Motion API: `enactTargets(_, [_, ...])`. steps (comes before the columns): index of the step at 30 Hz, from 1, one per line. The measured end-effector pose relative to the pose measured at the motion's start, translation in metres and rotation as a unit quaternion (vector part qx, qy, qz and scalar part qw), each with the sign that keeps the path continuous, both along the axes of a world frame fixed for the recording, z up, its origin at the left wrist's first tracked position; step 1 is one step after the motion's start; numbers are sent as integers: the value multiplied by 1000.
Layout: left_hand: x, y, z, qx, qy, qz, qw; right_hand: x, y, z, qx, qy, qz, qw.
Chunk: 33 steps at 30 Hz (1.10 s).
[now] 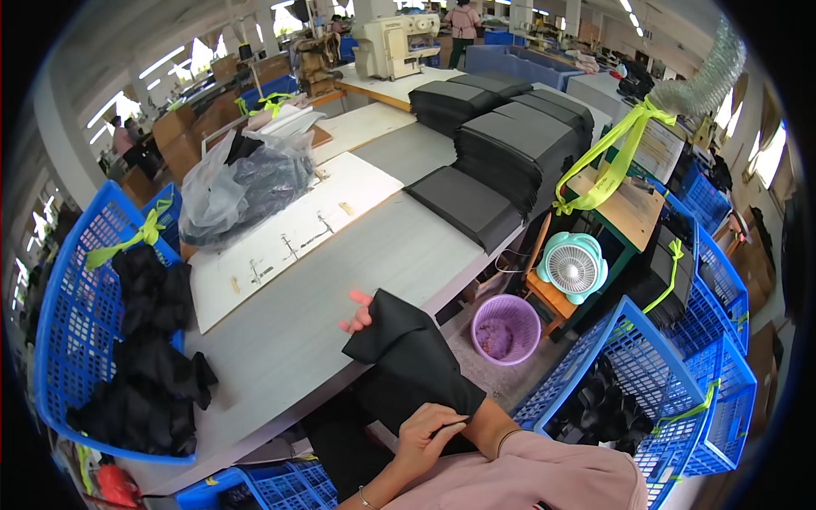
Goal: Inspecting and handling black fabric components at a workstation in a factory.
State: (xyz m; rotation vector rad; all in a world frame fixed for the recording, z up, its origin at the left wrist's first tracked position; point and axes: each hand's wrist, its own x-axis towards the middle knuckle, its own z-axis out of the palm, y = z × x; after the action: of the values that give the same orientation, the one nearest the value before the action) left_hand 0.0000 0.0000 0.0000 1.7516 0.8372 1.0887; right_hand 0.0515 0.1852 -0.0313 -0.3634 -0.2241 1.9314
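Left hand pinches the near end of a black fabric piece; right hand, mostly hidden inside it, grips the far end. Fabric hangs over grey table edge, purple bin beside.

The black fabric piece covers most of the right hand, so its grip is probably unreadable.
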Motion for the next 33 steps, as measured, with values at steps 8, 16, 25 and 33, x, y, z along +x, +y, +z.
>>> enactTargets(8, [-59,80,2,-12,-128,412,902,-6,-75,-17,77,-61,-50,994])
enactTargets(16, [-141,159,-12,77,-89,466,877,22,-160,-11,395,-427,99,807])
enactTargets(25, [-130,113,21,23,-116,425,897,69,-156,4,297,-541,-9,787])
enactTargets(33, [-40,20,35,148,25,258,954,41,-120,34,343,-683,-309,565])
